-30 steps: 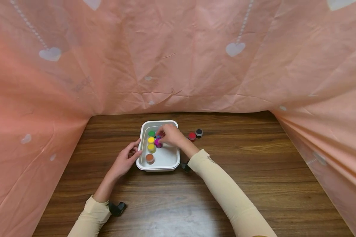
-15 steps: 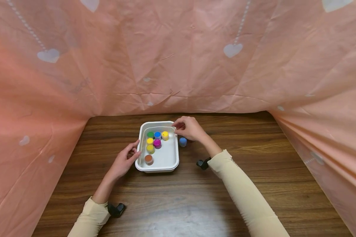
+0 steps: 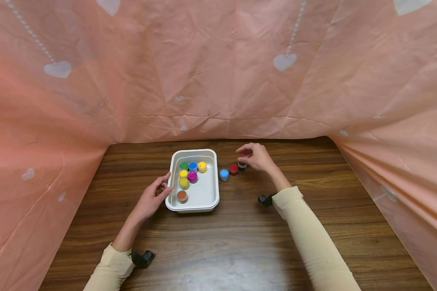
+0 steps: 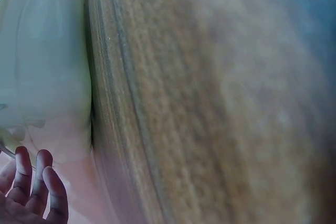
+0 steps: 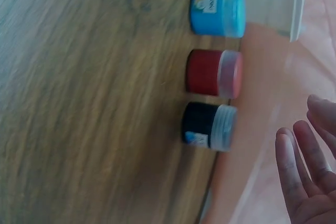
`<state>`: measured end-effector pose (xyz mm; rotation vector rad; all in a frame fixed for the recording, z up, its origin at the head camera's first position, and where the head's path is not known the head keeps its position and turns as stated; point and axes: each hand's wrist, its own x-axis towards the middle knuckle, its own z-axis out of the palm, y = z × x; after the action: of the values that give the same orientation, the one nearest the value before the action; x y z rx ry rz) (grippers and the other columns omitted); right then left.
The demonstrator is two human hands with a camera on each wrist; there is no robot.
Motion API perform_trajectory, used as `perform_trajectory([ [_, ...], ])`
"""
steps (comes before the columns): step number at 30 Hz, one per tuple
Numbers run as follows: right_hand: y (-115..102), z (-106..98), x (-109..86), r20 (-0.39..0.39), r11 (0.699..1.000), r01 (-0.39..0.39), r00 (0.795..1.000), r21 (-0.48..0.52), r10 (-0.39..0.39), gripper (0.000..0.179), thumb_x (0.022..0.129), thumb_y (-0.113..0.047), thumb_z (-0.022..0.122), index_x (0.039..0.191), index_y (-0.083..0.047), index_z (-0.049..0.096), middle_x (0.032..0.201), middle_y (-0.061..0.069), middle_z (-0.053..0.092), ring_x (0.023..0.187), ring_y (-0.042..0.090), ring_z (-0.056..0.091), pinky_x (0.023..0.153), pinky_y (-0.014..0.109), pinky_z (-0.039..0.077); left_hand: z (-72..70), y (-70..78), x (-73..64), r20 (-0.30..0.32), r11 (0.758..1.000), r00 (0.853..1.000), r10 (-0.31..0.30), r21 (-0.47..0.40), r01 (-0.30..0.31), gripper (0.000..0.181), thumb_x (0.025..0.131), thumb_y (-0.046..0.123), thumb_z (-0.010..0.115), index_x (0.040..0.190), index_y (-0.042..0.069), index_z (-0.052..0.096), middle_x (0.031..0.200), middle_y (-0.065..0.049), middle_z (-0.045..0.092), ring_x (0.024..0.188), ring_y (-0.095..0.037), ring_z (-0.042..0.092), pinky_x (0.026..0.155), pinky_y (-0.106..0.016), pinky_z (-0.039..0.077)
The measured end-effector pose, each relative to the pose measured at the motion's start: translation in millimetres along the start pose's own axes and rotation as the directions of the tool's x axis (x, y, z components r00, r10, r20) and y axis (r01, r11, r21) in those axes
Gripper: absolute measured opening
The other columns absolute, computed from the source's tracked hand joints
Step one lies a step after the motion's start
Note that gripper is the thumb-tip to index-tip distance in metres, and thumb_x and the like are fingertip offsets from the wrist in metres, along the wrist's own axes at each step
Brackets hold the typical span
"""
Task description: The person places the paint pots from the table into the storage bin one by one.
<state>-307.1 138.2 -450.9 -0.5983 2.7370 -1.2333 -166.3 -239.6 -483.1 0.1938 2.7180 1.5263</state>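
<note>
My left hand (image 3: 151, 198) rests with its thumb and index finger against the left rim of a white plastic tray (image 3: 200, 204); the other fingers bend loosely beside it. Inside stand small paint jars: a green jar (image 3: 183, 166), a blue jar (image 3: 193, 167), a purple jar (image 3: 192, 177), a brown jar (image 3: 182, 197) and several yellow ones. My right hand (image 3: 256, 157) hovers above a black paint jar (image 5: 209, 126), fingers spread apart and holding nothing. Beside that jar stand a red jar (image 5: 212, 73) and a light blue jar (image 5: 216, 14), in a row right of the tray.
Everything stands on a dark wooden table (image 3: 204, 246). A pink cloth (image 3: 218, 72) with white hearts hangs behind and along both sides. A black wrist camera (image 3: 143, 258) sits at the left cuff, another black wrist camera (image 3: 266, 200) at the right cuff.
My right hand has moved out of the tray and rightward over the black jar. A yellow jar at the tray's upper right now shows, as do the outside jars. My left hand has stayed put.
</note>
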Motion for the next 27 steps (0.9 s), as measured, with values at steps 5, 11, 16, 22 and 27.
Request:
perform_trajectory([
  [5, 10.4, 0.3, -2.2, -0.010, 0.999, -0.031, 0.999, 0.009, 0.031, 0.033, 0.093, -0.007, 0.076, 0.124, 0.002, 0.071, 0.125, 0.024, 0.068, 0.114, 0.039, 0.068, 0.099, 0.050, 0.055, 0.1, -4.8, 0.5, -0.004, 1.000, 1.000, 0.010, 0.006, -0.010, 0.052, 0.105, 0.012, 0.061, 0.153, 0.000, 0.046, 0.108, -0.016, 0.059, 0.101, -0.024, 0.054, 0.084, -0.025, 0.047],
  [11, 19.5, 1.5, -4.1, -0.004, 0.996, -0.083, 0.997, -0.009, 0.083, 0.035, 0.095, -0.012, 0.076, 0.128, -0.002, 0.070, 0.130, 0.023, 0.065, 0.120, 0.039, 0.065, 0.102, 0.051, 0.052, -0.5, -14.3, 2.8, -0.007, 0.999, 1.000, 0.029, -0.022, -0.029, 0.053, 0.104, 0.017, 0.063, 0.153, 0.004, 0.048, 0.108, -0.013, 0.059, 0.099, -0.021, 0.054, 0.082, -0.024, 0.047],
  [16, 26.9, 3.7, -4.1, 0.001, 0.994, -0.107, 0.994, -0.002, 0.107, 0.039, 0.095, -0.013, 0.076, 0.131, -0.002, 0.068, 0.133, 0.023, 0.064, 0.122, 0.039, 0.063, 0.104, 0.051, 0.051, -0.3, -14.8, 3.5, -0.011, 0.999, 0.999, 0.037, -0.008, -0.037, 0.053, 0.104, 0.017, 0.064, 0.153, 0.003, 0.048, 0.107, -0.012, 0.060, 0.098, -0.017, 0.055, 0.082, -0.023, 0.047],
  [22, 34.5, 7.3, -4.1, 0.019, 0.992, -0.122, 0.992, -0.006, 0.123, 0.044, 0.094, -0.012, 0.076, 0.135, 0.001, 0.065, 0.131, 0.023, 0.064, 0.121, 0.039, 0.063, 0.105, 0.052, 0.050, -0.4, -13.7, 2.9, -0.010, 0.999, 0.999, 0.034, -0.017, -0.034, 0.054, 0.104, 0.016, 0.064, 0.153, 0.002, 0.048, 0.108, -0.013, 0.059, 0.098, -0.018, 0.054, 0.082, -0.024, 0.047],
  [27, 38.0, 11.0, -4.4, 0.036, 0.991, -0.132, 0.991, 0.002, 0.132, 0.045, 0.094, -0.010, 0.076, 0.135, 0.001, 0.064, 0.130, 0.023, 0.065, 0.121, 0.039, 0.063, 0.105, 0.051, 0.050, -0.9, -15.2, 3.7, -0.004, 1.000, 1.000, 0.024, -0.016, -0.024, 0.053, 0.105, 0.018, 0.063, 0.154, 0.005, 0.048, 0.108, -0.012, 0.059, 0.098, -0.020, 0.054, 0.082, -0.023, 0.046],
])
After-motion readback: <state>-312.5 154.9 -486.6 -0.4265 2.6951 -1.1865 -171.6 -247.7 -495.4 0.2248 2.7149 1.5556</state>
